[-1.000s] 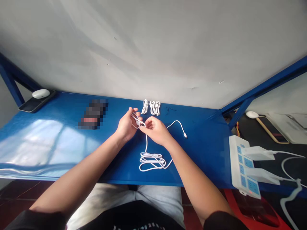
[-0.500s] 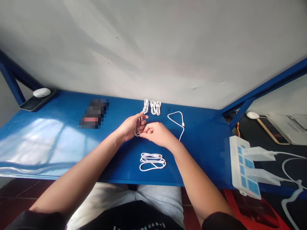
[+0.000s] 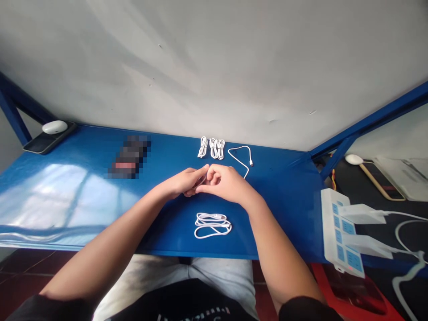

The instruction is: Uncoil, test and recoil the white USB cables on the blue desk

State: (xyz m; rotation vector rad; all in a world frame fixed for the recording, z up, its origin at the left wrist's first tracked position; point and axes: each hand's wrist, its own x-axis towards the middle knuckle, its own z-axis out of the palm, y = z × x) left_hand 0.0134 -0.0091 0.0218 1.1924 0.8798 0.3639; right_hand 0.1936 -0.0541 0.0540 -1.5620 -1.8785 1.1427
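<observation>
My left hand (image 3: 189,181) is closed around coils of a white charging cable, mostly hidden by the fingers. Against it, my right hand (image 3: 222,182) has its fingers curled and pinched on the same cable. The loose end of that white cable (image 3: 239,160) runs out past my right hand and lies bent on the blue table, its plug (image 3: 251,163) at the right. Beyond my hands lie several tied cable bundles (image 3: 216,149) near the wall. Closer to me rests another white cable (image 3: 212,225), loosely looped and untied.
The blue table (image 3: 284,214) meets a grey wall (image 3: 214,80). At left are a pixelated dark object (image 3: 130,156) and a black device with a white rounded object (image 3: 54,127) on top. A white power strip (image 3: 341,232) with plugged adapters hangs by the right edge.
Both hands have come together, the left turning over the coiled cable. The cable's loose end has been drawn toward the hands and shifted left and up.
</observation>
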